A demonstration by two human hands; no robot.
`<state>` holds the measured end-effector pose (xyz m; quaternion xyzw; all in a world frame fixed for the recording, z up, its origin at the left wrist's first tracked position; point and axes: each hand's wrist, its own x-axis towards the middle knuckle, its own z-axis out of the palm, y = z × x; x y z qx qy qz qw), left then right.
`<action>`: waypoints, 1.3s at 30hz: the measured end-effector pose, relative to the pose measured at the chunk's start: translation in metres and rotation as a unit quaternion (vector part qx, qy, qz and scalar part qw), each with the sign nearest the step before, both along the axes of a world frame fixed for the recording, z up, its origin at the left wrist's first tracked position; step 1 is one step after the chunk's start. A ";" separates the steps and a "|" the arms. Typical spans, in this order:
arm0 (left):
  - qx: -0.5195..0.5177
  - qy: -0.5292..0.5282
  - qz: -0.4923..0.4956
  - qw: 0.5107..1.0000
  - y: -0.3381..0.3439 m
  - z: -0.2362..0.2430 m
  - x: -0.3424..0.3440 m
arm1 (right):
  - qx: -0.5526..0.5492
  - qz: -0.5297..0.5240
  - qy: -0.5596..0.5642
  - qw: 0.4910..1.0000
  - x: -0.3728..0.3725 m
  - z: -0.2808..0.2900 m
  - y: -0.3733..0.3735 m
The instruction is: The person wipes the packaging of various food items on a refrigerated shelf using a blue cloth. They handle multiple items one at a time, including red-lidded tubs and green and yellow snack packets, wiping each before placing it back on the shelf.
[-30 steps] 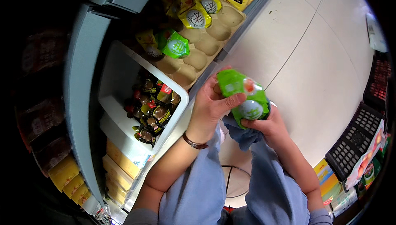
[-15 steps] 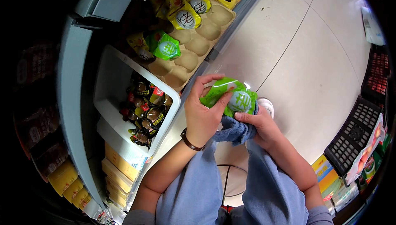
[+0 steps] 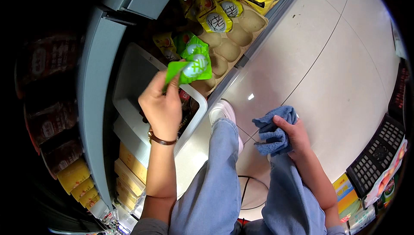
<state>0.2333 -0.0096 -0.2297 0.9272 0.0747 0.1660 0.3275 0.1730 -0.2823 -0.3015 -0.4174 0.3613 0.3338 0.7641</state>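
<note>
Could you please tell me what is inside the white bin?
Dark packets with some red show inside the white bin. The left hand, holding a green packet, covers much of the contents, so their number cannot be seen.

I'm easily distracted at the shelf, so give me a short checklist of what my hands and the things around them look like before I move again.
1. Left hand gripping the green packet: ok, pinched at one end.
2. Blue cloth apart from that packet: ok, bunched in the right hand.
3. Cups of the cardboard egg tray in view: ok, several show.
4. Held packet not touching the other green packet: cannot tell, they overlap in this view.
5. Full view of the dark packets in the white bin: not ok, the left hand hides much of them.
</note>
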 end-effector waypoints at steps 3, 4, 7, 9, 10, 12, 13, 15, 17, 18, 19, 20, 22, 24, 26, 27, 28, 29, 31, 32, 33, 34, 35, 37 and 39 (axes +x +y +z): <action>-0.052 0.040 -0.014 0.998 0.013 -0.014 0.010 | 0.010 -0.025 0.002 1.000 0.000 -0.002 -0.004; -0.064 0.050 -0.027 0.996 0.014 -0.015 0.011 | 0.015 -0.033 0.002 0.999 0.001 -0.002 -0.003; -0.032 0.119 -0.034 0.992 0.013 -0.027 0.011 | 0.011 -0.023 -0.001 1.000 0.004 0.002 0.001; -0.014 0.141 -0.027 0.990 0.015 -0.034 0.012 | 0.011 -0.013 0.001 1.000 0.004 0.002 0.003; -0.008 0.146 -0.033 0.989 0.015 -0.034 0.014 | 0.010 -0.009 0.003 1.000 0.003 0.003 0.004; 0.005 0.156 -0.043 0.987 0.016 -0.028 0.019 | 0.012 -0.008 0.003 1.000 0.002 0.003 0.005; 0.010 0.158 -0.049 0.986 0.019 -0.029 0.020 | 0.015 -0.010 0.001 1.000 0.001 0.002 0.005; 0.022 0.162 -0.059 0.985 0.026 -0.031 0.023 | 0.019 -0.013 -0.001 1.000 0.001 0.002 0.005; 0.048 0.137 -0.084 0.986 0.031 -0.031 0.025 | 0.020 -0.013 -0.002 1.000 0.002 0.003 0.006; 0.057 0.125 -0.097 0.986 0.032 -0.033 0.026 | 0.017 -0.013 -0.002 1.000 0.002 0.002 0.005; 0.066 0.134 -0.106 0.983 0.030 -0.034 0.026 | 0.014 -0.013 -0.003 1.000 0.002 0.001 0.005; 0.074 0.144 -0.115 0.980 0.028 -0.032 0.026 | 0.010 -0.013 -0.003 1.000 0.002 0.000 0.004; 0.096 0.139 -0.149 0.974 0.030 -0.033 0.026 | 0.012 -0.015 0.000 1.000 0.002 0.001 0.005; 0.117 0.112 -0.200 0.966 0.037 -0.040 0.027 | 0.013 -0.014 0.000 1.000 0.002 0.001 0.006; 0.039 0.185 -0.127 0.974 0.038 -0.038 0.027 | 0.014 -0.012 -0.003 1.000 0.002 0.001 0.007; -0.002 0.220 -0.090 0.971 0.038 -0.037 0.027 | 0.015 -0.011 -0.003 1.000 0.002 0.001 0.007; -0.002 0.209 -0.087 0.974 0.038 -0.038 0.027 | 0.017 -0.010 -0.002 1.000 0.002 0.001 0.007; -0.003 0.199 -0.084 0.976 0.036 -0.039 0.027 | 0.019 -0.009 -0.002 1.000 0.002 0.000 0.007; 0.009 0.181 -0.089 0.979 0.041 -0.041 0.029 | 0.019 -0.013 -0.003 1.000 0.001 -0.002 0.008; -0.004 0.203 -0.080 0.976 0.042 -0.038 0.027 | 0.019 -0.014 -0.004 1.000 0.001 -0.002 0.008; -0.019 0.224 -0.072 0.972 0.038 -0.034 0.026 | 0.019 -0.018 -0.002 1.000 0.001 -0.003 0.007; -0.034 0.246 -0.065 0.967 0.035 -0.030 0.026 | 0.018 -0.021 0.000 1.000 0.001 -0.004 0.007; -0.048 0.238 -0.069 0.968 0.032 -0.027 0.026 | 0.018 -0.025 0.001 1.000 0.000 -0.004 0.006; -0.069 0.219 -0.073 0.971 0.031 -0.018 0.026 | 0.024 -0.020 0.002 1.000 0.001 -0.005 0.008; -0.089 0.160 -0.037 0.982 0.041 -0.030 0.042 | 0.019 -0.016 0.008 1.000 0.000 -0.005 0.006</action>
